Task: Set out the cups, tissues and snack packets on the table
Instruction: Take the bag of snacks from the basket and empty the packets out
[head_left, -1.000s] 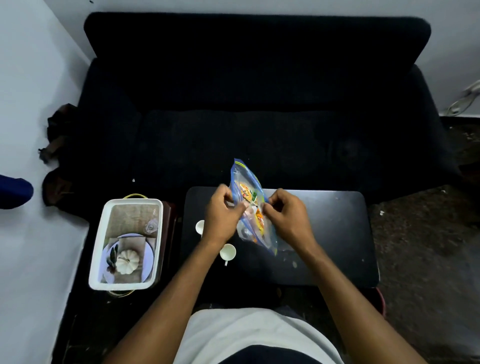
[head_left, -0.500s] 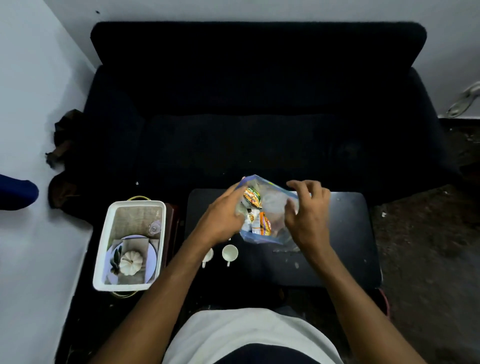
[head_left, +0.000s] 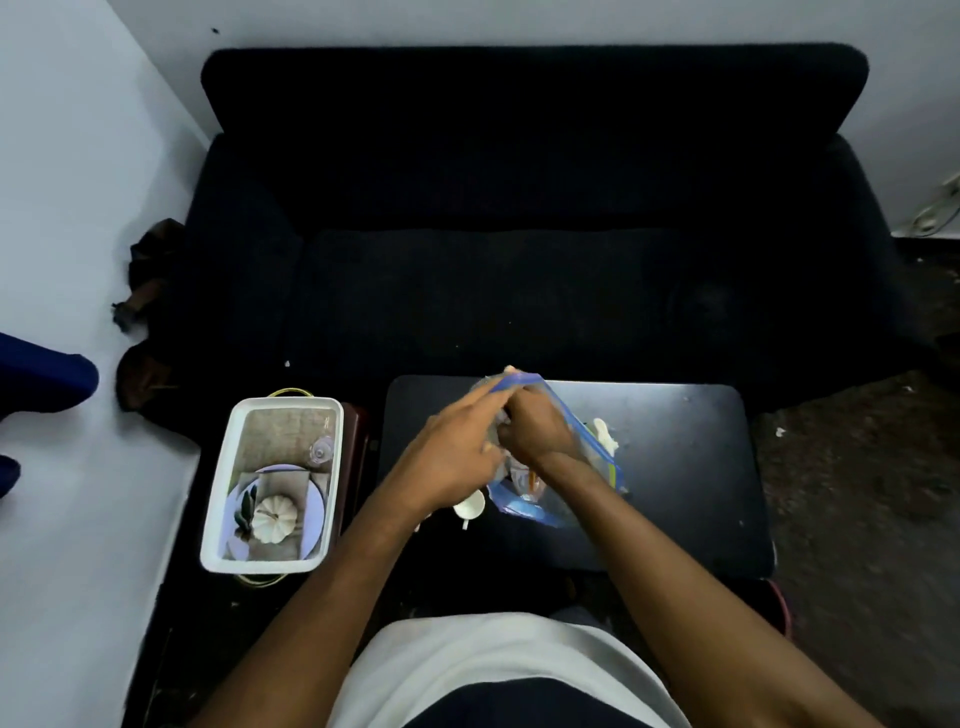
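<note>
Head view, bag: a clear zip bag (head_left: 597, 447) with blue edging stands over the middle of the black table (head_left: 675, 519), its mouth lifted toward the far edge.
Right hand: the right hand (head_left: 535, 431) is plunged inside that bag, fingers curled down among the contents; whether it has closed on a packet, I cannot tell.
Left hand: the left hand (head_left: 457, 457) pinches the bag's near lip at the top, holding the mouth apart.
Snack packets: a flash of orange shows low in the bag, so by my reckoning the packets are not yet set out.
Cups: one white cup (head_left: 470, 505) sits on the table toward its near left corner, just beside the bag's bottom.
Tissues: a pale crumpled scrap (head_left: 605, 432) lies behind the bag, possibly a tissue, too blurred to call.
Progress: early going, I judge: a cup placed, snacks in hand, tissues unsettled.
Hidden: the left forearm covers the table's left part, where another cup could sit; the bag's contents are smeared by plastic and motion.
Off to the side: a white tray (head_left: 221, 519) with a picture printed on its floor rests left of the table.
</note>
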